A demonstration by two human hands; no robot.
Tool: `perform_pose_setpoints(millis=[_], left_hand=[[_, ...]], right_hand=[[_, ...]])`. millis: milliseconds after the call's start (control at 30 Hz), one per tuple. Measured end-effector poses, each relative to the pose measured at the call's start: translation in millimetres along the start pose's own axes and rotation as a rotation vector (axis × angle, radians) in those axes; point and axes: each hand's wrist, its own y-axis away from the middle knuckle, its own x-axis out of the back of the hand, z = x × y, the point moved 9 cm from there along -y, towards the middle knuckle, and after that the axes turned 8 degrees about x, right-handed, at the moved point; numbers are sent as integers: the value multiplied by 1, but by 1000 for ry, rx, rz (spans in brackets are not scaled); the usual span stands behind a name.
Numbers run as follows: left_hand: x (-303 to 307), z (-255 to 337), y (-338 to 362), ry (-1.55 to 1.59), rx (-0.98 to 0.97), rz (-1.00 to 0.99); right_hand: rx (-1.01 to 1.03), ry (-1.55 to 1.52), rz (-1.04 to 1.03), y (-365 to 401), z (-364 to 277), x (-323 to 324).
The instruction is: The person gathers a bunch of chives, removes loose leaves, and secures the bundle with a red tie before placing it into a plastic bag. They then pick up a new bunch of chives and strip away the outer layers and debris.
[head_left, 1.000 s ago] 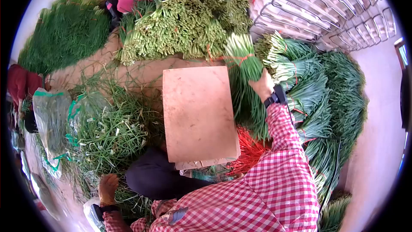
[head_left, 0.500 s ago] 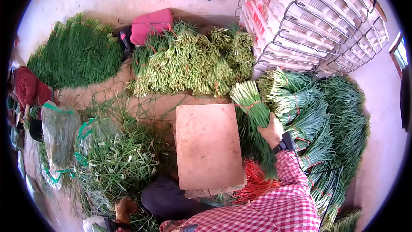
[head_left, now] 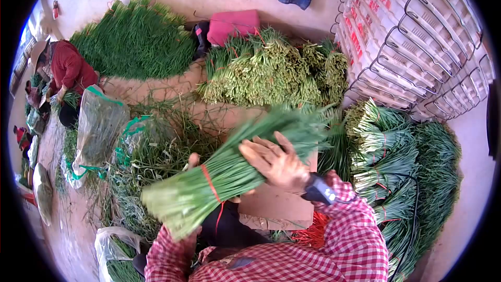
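Observation:
A bunch of green chives (head_left: 235, 175), tied with a red band (head_left: 211, 184), lies aslant across my front above a sheet of cardboard (head_left: 276, 203). Its pale stem ends point to the lower left, and its leaf tips blur at the upper right. My left hand (head_left: 194, 161) supports the bunch from below, with a thumb showing at the far side; most of that hand is hidden. On top of the leaves rests my right hand (head_left: 279, 164), its fingers spread and laid across them. Red ties (head_left: 313, 232) lie beside the cardboard.
Tied bunches (head_left: 383, 162) are stacked at right, below white crates (head_left: 412, 36). More chives (head_left: 271, 68) are piled along the wall near a pink cushion (head_left: 235, 26). Loose trimmings (head_left: 162, 162) and plastic bags (head_left: 102, 125) lie left, where another person (head_left: 73, 68) sits.
The tied bunch has come off the right side to the middle, turned, with its stems now toward the lower left. My left hand has risen from the trimmings to it. The view has shifted left.

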Motion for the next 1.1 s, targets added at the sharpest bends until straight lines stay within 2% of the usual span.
perform_pose_setpoints(millis=[33, 67, 100, 167, 200, 233, 333, 367, 400, 467, 500, 567, 600, 633, 700, 767, 800, 833, 900, 967, 1000, 1033, 1067, 1100], left_hand=[[1, 2, 15, 104, -73, 14], [14, 11, 32, 50, -153, 79], [9, 19, 41, -148, -262, 96], [20, 34, 63, -381, -316, 213], [23, 43, 73, -405, -464, 391], [24, 50, 88, -427, -615, 568], [27, 77, 110, -626, -856, 763], [18, 79, 108, -700, -963, 791], [21, 81, 110, -770, -1011, 831], [22, 86, 110, -874, -1107, 872], [8, 89, 94, -974, -1087, 843], [-43, 104, 50, -1162, -1034, 787], [-70, 118, 27, -1352, -995, 741], [-98, 133, 2, -1541, -947, 689], [-155, 148, -52, -1611, -760, 698], [-149, 174, -52, -1302, -665, 326], [-143, 187, -33, -1466, -653, 442], [-108, 210, 4, -1511, -640, 619], [-25, 252, 87, -1527, -550, 948], [114, 262, 217, -1325, -362, 1071], [187, 253, 287, -1134, -282, 1062], [183, 211, 308, -1254, -167, 1287], [163, 179, 301, -1163, -144, 1436], [143, 146, 294, -1056, -128, 1577]], right_hand=[[-30, 356, -60, -16, -6, 7], [-110, 400, -88, -23, 0, 6], [-200, 442, -119, -25, 7, 7], [-383, -550, 88, -7, 16, -2], [-435, -1090, 242, 12, 10, -30], [-390, -1194, 106, 6, -1, -34], [-296, -1518, -303, -3, -44, -54], [-196, -1601, -119, -15, -56, -58], [-184, -1860, -27, -25, -71, -55], [-232, -2175, 137, -41, -81, -51], [-302, -2232, 203, -44, -80, -55], [-382, -2057, 258, -55, -49, -35], [-424, -1967, 279, -60, -34, -25], [-348, -1801, 513, -65, -12, -9], [-309, -1381, 490, -85, 43, 23], [-215, -988, 823, -103, 108, 57], [-219, -841, 840, -116, 146, 69], [-221, -695, 855, -126, 186, 83], [-97, -659, 937, -139, 246, 114], [-322, -274, 1091, -137, 321, 108], [-99, -448, 1143, -141, 362, 92], [-64, 243, 1112, -128, 354, 96], [-18, 458, 1074, -123, 367, 84], [-153, 445, 941, -116, 392, 65]])
